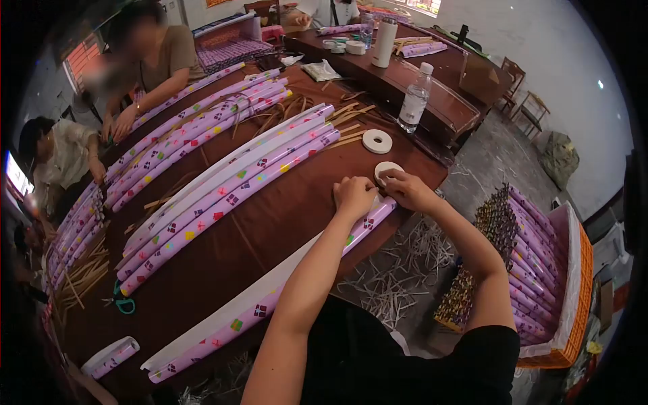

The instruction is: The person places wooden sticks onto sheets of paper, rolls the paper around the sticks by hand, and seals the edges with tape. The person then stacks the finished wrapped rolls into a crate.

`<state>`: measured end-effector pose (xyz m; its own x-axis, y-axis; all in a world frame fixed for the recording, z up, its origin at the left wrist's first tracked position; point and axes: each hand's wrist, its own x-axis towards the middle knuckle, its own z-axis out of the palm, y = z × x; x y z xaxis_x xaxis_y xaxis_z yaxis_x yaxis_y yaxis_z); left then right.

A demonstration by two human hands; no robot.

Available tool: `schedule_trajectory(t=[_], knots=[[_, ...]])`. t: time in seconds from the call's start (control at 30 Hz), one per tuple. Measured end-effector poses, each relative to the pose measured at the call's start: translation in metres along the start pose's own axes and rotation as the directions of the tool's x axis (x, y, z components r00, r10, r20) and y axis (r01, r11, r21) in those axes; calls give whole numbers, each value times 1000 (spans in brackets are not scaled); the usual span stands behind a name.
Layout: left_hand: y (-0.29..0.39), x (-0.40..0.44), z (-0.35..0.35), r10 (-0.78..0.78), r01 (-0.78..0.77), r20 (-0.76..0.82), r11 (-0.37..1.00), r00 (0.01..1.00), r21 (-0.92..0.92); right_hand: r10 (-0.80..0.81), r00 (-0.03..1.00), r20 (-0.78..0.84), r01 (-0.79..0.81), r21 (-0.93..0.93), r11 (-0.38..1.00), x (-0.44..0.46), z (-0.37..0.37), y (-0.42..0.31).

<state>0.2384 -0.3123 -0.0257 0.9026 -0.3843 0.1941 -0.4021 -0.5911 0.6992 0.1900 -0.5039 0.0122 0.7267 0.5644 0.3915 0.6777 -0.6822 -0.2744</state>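
A roll of lilac patterned wrapping paper lies along the near table edge, its white inner side partly turned up. At its far right end my left hand is closed, fingers curled down on the paper. Close beside it, my right hand is also closed, thumb and fingers pinched together; what lies between them is hidden. Just behind the right fingers is a white tape roll, partly covered by that hand. A second tape roll lies flat a little farther off.
More wrapping paper rolls lie across the brown table, with green-handled scissors at left. A water bottle stands behind the tape. An orange basket of rolls is at right. People work at the far left.
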Motion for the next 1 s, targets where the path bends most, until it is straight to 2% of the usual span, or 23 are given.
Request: schedule_trajectory(t=[0.1, 0.17, 0.3, 0.43, 0.5, 0.57, 0.63, 0.7, 0.73, 0.77, 0.83, 0.87, 0.9, 0.93, 0.97, 1.0], knots=[[0, -3, 2, 48, -49, -35, 998, 998, -27, 11, 995, -101, -11, 2, 1000, -6, 11, 12], [1, -6, 0, 116, -117, -35, 993, 993, -3, 36, 992, -120, -51, -126, 991, -4, 15, 14], [5, -9, -5, 193, -195, -35, 978, 981, -78, -5, 990, -144, -47, -353, 934, 22, 18, 27], [6, -9, -4, 239, -244, -95, 969, 966, -37, -3, 997, -71, -20, -321, 947, 46, 15, 38], [5, -8, -3, 263, -269, -95, 961, 960, -58, -29, 995, -96, 0, -293, 956, 48, 23, 44], [4, -6, 0, 255, -259, -89, 965, 963, -41, 55, 989, -135, -91, -272, 958, 49, 26, 44], [3, -6, 1, 225, -228, -61, 971, 973, -63, -19, 995, -96, -8, -270, 963, 48, 30, 49], [4, -3, 2, 143, -143, -7, 986, 990, -84, -49, 985, -167, -2, -292, 956, 44, 35, 56], [-1, -2, 12, 182, -193, -98, 974, 978, -115, -104, 977, -187, 34, -347, 937, 36, 40, 71], [4, -2, 7, 137, -143, -69, 984, 988, -102, 353, 906, -234, -339, 99, 936, 34, 51, 77], [3, 0, 9, 156, -169, -79, 966, 985, -195, 412, 902, -131, -379, 222, 899, 43, 31, 55], [8, -2, 5, 125, -137, -73, 968, 990, -209, 482, 866, -134, -382, 447, 809, 43, 42, 82], [15, -5, -2, 58, -76, -84, 970, 995, -231, 475, 876, -86, -337, 597, 728, 44, 32, 66], [9, 10, 17, 9, -70, -169, 933, 986, -354, 439, 895, -78, -318, 576, 753, 54, 33, 48], [7, 13, 15, 23, -110, -231, 922, 973, -371, 395, 916, -74, -305, 512, 803, 65, 38, 29], [-1, 38, 33, -22, -111, -251, 855, 968, -506, 352, 934, -69, -287, 443, 849, 73, 41, 8]])
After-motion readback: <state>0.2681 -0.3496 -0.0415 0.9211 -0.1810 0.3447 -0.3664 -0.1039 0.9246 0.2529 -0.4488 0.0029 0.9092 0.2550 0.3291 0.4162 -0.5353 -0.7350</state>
